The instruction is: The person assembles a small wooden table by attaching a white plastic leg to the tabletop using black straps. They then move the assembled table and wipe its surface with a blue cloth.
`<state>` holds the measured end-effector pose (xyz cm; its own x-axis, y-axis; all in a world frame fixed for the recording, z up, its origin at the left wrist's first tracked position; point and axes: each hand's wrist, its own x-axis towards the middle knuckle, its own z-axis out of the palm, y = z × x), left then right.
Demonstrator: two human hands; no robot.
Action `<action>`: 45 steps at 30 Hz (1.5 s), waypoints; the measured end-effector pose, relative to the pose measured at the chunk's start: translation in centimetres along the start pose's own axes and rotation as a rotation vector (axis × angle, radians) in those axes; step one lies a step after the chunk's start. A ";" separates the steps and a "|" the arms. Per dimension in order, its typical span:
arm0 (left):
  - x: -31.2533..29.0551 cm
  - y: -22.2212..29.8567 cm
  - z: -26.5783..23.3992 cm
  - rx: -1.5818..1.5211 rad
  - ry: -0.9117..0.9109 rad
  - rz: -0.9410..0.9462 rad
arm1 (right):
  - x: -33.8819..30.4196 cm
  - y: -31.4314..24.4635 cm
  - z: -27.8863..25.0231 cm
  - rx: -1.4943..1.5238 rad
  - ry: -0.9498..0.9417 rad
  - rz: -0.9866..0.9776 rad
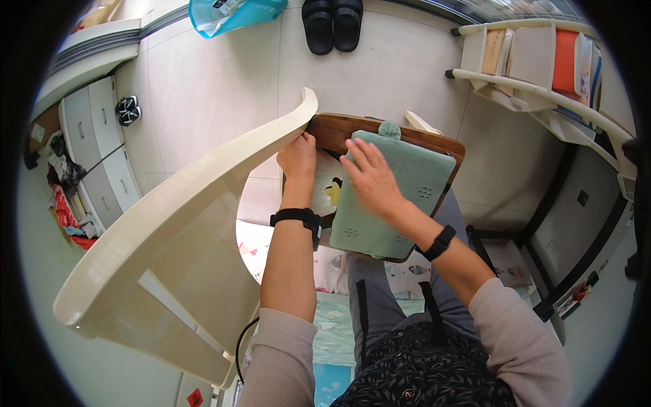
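A pale green flat panel point(380, 210) with a rounded tab and small rows of slots leans over a brown wooden frame point(427, 138) above my lap. My right hand point(371, 178) lies on the panel's upper left part, fingers stretched out. My left hand point(298, 163) is closed at the frame's upper left corner, beside the tip of a curved cream chair back point(169, 217); its fingertips are partly hidden. Between my hands a light surface shows inside the frame, with a yellow shape point(333, 192) on it. Each wrist wears a black strap.
Black slippers point(332, 26) and a light blue bag-lined bin point(234, 13) stand on the tiled floor ahead. At right are a cream rack point(536, 78) with books and a dark-framed shelf. Grey-white drawers point(102, 146) and black shoes point(127, 110) are at left. Fish-patterned cloth lies beneath my legs.
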<state>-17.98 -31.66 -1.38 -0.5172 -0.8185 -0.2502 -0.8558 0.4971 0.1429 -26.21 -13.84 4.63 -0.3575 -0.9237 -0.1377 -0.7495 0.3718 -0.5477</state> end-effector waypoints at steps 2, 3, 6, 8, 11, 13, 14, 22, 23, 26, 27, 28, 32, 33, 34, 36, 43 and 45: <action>0.0 0.3 -0.5 -0.010 -0.051 -0.054 | -0.8 1.3 -0.8 -0.009 0.023 0.051; 0.0 0.4 -0.8 -0.029 -0.067 -0.069 | -1.3 1.9 -1.1 -0.015 0.036 0.075; 0.1 0.5 -1.3 -0.082 -0.139 -0.118 | -1.9 3.0 -0.9 -0.106 -0.037 0.021; 0.0 0.6 -1.5 -0.098 -0.174 -0.138 | -2.3 3.2 -0.4 -0.093 -0.046 0.016; 0.0 0.5 -1.3 -0.093 -0.203 -0.100 | -2.4 3.2 0.3 -0.118 -0.036 0.010; 0.4 0.3 -1.2 -0.098 -0.242 -0.110 | -2.3 3.2 0.5 -0.136 -0.026 0.007; 0.5 0.2 -1.1 -0.094 -0.266 -0.118 | -2.4 3.2 0.4 -0.121 -0.020 -0.001; 0.0 -0.5 -1.4 -0.167 -0.219 -0.098 | 1.8 3.4 -1.5 0.138 0.070 0.005; -0.1 -0.6 -1.6 -0.177 -0.220 -0.100 | 3.5 3.6 -1.1 0.172 0.070 -0.030; -0.3 -0.5 -1.9 -0.123 -0.224 -0.054 | 9.0 3.7 1.3 0.392 0.098 -0.040; -0.4 -0.5 -2.0 -0.106 -0.213 -0.055 | 10.7 4.4 2.0 0.427 -0.049 0.054; -0.3 -0.4 -1.9 -0.088 -0.204 -0.056 | 12.9 5.3 2.8 0.460 -0.177 0.132; -0.4 -0.2 -1.1 -0.110 -0.174 -0.055 | 18.5 9.9 4.5 0.569 -0.817 0.284; -0.5 -0.2 -0.9 -0.105 -0.166 -0.054 | 18.8 10.6 4.8 0.662 -0.870 0.263; -0.6 -0.1 -0.6 -0.118 -0.151 -0.050 | 19.1 11.6 4.7 0.701 -0.939 0.298; -1.0 0.0 -0.1 -0.122 -0.025 0.018 | 19.9 12.6 4.6 0.741 -1.069 0.376; -1.6 0.3 0.8 -0.093 0.095 0.069 | 20.8 11.9 3.9 0.985 -1.207 0.485; -1.7 0.4 1.1 -0.100 0.093 0.054 | 20.7 12.0 4.1 1.047 -1.216 0.547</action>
<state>-17.44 -29.77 -1.96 -0.5575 -0.8164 -0.1508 -0.8206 0.5142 0.2495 -40.32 -28.93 -8.14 0.5455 -0.4346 -0.7166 0.1489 0.8917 -0.4274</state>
